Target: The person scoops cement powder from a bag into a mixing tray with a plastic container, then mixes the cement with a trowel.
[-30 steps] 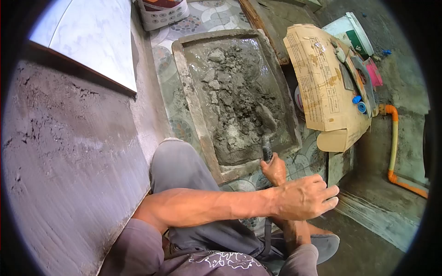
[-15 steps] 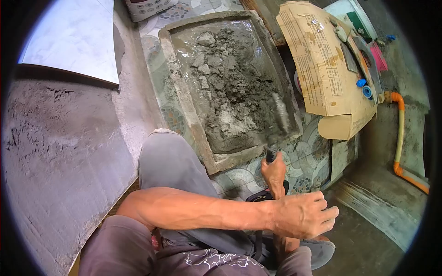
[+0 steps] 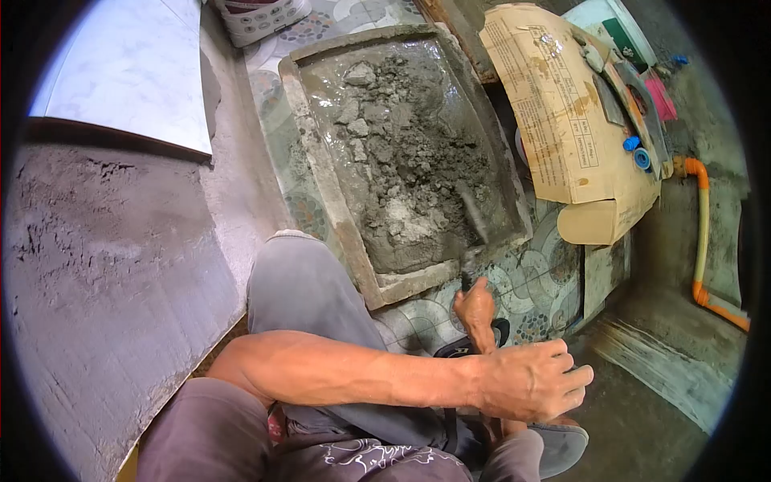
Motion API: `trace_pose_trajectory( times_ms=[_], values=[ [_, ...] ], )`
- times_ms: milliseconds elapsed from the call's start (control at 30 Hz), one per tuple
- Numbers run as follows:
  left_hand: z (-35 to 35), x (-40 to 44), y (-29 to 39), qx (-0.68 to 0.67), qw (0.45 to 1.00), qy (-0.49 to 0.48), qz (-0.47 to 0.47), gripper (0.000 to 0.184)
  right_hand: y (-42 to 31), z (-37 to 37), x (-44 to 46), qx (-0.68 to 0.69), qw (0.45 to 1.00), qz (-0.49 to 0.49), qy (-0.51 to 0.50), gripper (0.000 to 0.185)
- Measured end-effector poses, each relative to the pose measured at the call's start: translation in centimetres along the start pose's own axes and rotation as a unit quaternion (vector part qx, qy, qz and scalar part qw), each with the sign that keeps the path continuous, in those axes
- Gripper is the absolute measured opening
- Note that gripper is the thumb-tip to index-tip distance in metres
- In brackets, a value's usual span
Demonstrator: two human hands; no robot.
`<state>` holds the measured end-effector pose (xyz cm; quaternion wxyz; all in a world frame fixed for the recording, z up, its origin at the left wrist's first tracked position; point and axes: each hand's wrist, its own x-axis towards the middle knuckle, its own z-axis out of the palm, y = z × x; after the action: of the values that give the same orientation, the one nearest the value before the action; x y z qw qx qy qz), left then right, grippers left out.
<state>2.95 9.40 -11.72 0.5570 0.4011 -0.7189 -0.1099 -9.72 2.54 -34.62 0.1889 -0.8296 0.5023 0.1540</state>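
My right hand (image 3: 475, 305) is wrapped round the dark handle of a trowel (image 3: 474, 215). The trowel's blade, a little blurred, is in the wet grey cement mix (image 3: 409, 161), near the lower right corner of a shallow rectangular trough (image 3: 320, 177). Lumps and a paler dry patch show in the mix. My left forearm crosses in front of my body. At its end my left hand (image 3: 534, 381) is curled closed above my right leg, with nothing visible in it; its palm side is hidden.
Right of the trough lies cardboard (image 3: 554, 112) with tools and blue plastic pieces (image 3: 641, 159) on it. Behind stands a white bucket (image 3: 618, 32). An orange and yellow pipe (image 3: 703, 233) runs along the right. A grey plastered surface (image 3: 112, 273) and pale tile (image 3: 128, 72) are at left.
The view has shifted, so the trough appears farther up and left. The trowel, in my right hand throughout, has swung and turned near the trough's lower right. My left hand stays curled.
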Motion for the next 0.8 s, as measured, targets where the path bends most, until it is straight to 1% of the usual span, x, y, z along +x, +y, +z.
trace_pose_trajectory(
  times_ms=[167, 200, 233, 300, 400, 500, 533, 567, 633, 733, 800],
  values=[
    [-0.3, 0.0, 0.4, -0.002, 1.000, -0.002, -0.006, 0.034, -1.6, -1.5, -0.8, 0.049, 0.996, -0.009, 0.078, 0.049],
    [-0.2, 0.0, 0.6, 0.007, 1.000, 0.002, -0.003, 0.033, -1.4, -0.1, -0.8, 0.003, 0.999, 0.002, 0.046, 0.049],
    [-0.2, 0.2, 0.7, 0.018, 1.000, 0.008, 0.002, 0.033, -1.0, 1.4, -1.0, -0.057, 0.998, -0.017, -0.010, 0.050],
    [-0.2, 0.1, 0.4, 0.017, 1.000, 0.011, 0.007, 0.032, 0.5, 1.9, 0.3, -0.028, 0.999, -0.031, 0.007, 0.051],
    [-0.2, -0.2, 0.4, 0.020, 1.000, 0.011, -0.002, 0.032, -1.4, -0.6, 0.3, 0.003, 1.000, -0.009, 0.019, 0.052],
    [-0.9, -0.2, 0.7, 0.025, 1.000, 0.015, -0.007, 0.031, -2.5, -1.0, -0.8, 0.016, 0.998, -0.028, 0.057, 0.053],
    [-0.9, -0.1, 0.8, 0.028, 0.999, 0.019, -0.002, 0.031, -1.8, 0.7, -1.0, -0.016, 1.000, -0.012, 0.024, 0.052],
    [-0.9, 0.1, 0.8, 0.023, 1.000, 0.018, -0.004, 0.030, -0.8, 1.9, -1.1, -0.042, 0.998, -0.015, -0.047, 0.050],
    [-0.8, 0.0, 0.1, 0.020, 1.000, 0.014, -0.004, 0.028, -0.2, 2.1, -0.8, -0.006, 0.999, -0.002, -0.041, 0.048],
    [-0.1, -0.3, -0.4, 0.049, 0.999, 0.005, -0.005, 0.023, 0.0, 2.2, -0.9, -0.011, 0.998, -0.003, -0.058, 0.050],
    [0.0, -0.4, -0.2, 0.033, 0.999, 0.001, -0.004, 0.020, -0.6, 1.6, -1.3, 0.010, 0.998, -0.014, -0.065, 0.051]
  ],
)
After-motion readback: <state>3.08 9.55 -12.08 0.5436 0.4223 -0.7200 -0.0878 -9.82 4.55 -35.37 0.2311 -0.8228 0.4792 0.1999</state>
